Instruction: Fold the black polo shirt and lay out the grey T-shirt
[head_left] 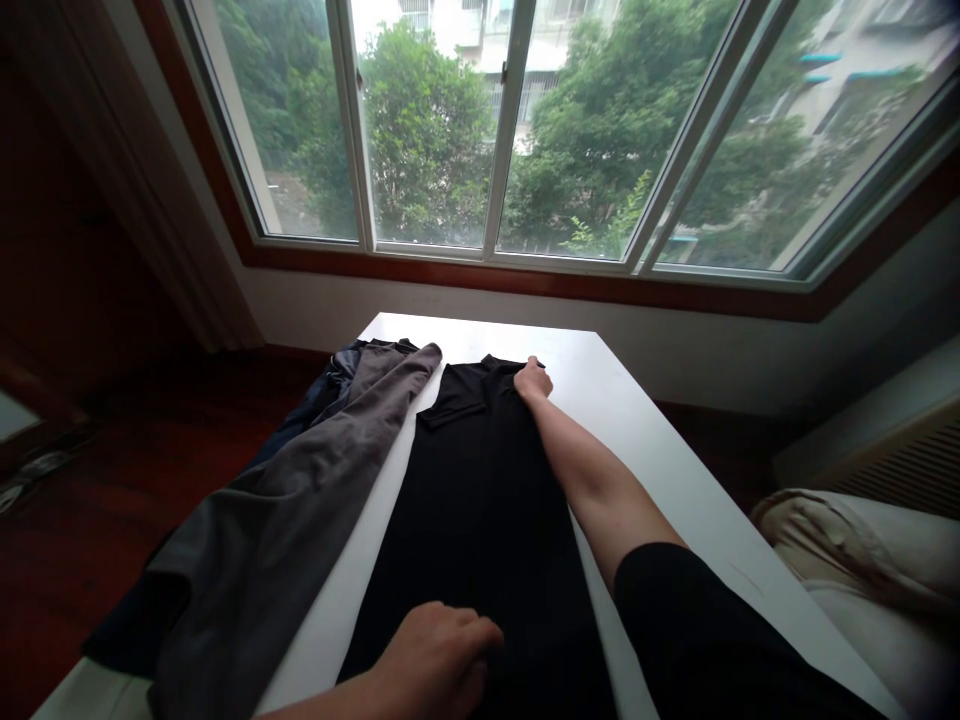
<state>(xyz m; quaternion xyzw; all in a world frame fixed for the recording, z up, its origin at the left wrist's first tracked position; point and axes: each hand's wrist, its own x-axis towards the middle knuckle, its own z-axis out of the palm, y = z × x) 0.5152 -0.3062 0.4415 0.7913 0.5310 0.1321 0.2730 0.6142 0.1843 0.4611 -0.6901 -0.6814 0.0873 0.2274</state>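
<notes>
A black T-shirt (487,500) lies lengthwise on the white table (600,400), folded narrow, with a short sleeve laid across it near the far end. At its far right corner, my right hand (533,380) is closed on the fabric, the arm stretched out along the shirt's right side. My left hand (442,655) is curled over the near part of the shirt. Its fingertips are turned under, so whether they grip cloth is hidden.
Left of the shirt, grey and dark clothes (300,500) lie along the table edge and hang over it. A window (435,130) is behind the table. Pale, bulky fabric (870,550) sits at the right, beside a slatted panel (915,460).
</notes>
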